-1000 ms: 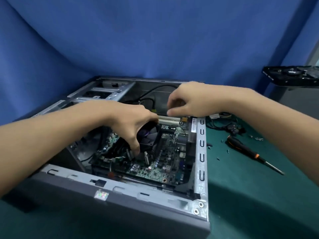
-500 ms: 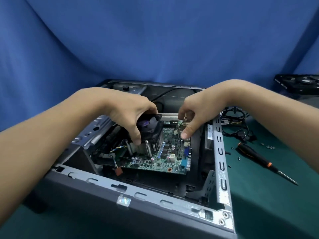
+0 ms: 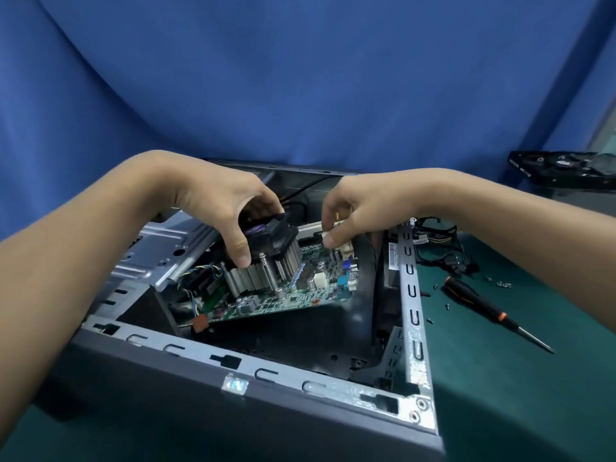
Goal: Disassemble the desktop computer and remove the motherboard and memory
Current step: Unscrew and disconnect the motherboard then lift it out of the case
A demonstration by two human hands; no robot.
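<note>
The grey desktop case (image 3: 300, 385) lies open on its side on the green table. Inside it the green motherboard (image 3: 293, 296) is tilted, raised off the case floor at its far side. My left hand (image 3: 226, 208) grips the black fan and finned heatsink (image 3: 266, 258) mounted on the board. My right hand (image 3: 353, 208) pinches the board's far right edge near the rear ports. A wire bundle with a brown plug (image 3: 200, 323) hangs from the board's near left corner. Whether memory sticks are on the board is hidden.
A black and orange screwdriver (image 3: 480, 305) lies on the green table (image 3: 533, 395) right of the case, with several loose screws around it. A tangle of black cables (image 3: 443, 248) sits behind it. A black graphics card (image 3: 566, 171) rests at the far right. Blue cloth hangs behind.
Both hands have lifted the motherboard by the heatsink and far edge; it now tilts higher out of the case. The view has shifted closer and slightly left.
</note>
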